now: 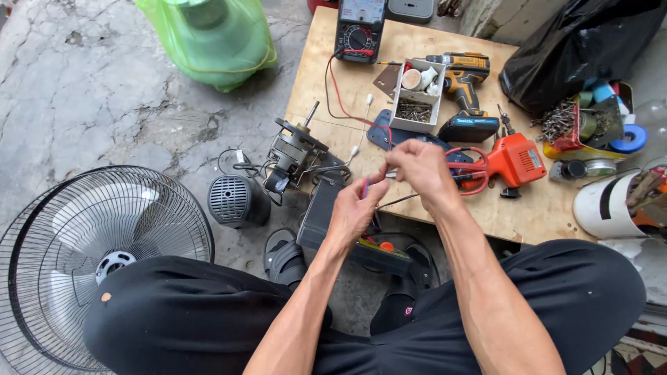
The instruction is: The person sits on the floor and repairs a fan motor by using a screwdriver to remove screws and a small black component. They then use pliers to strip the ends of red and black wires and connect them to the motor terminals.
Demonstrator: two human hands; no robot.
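Observation:
My left hand (356,208) pinches thin coloured wires (366,186), red and blue, just above a dark grey fan housing part (321,208). My right hand (417,165) is closed over the other end of those wires, fingertips close to the left hand's. Both hands hover over the near edge of a low wooden board (514,215). A bare fan motor (295,149) with its shaft pointing up lies left of the hands, its wires trailing toward them.
On the board: a multimeter (359,28) with red lead, a yellow cordless drill (464,87), an orange tool (513,161), a white box of screws (415,104). A fan guard (90,243), grey motor cover (235,200), green bag (212,38), black bag (577,48) surround it.

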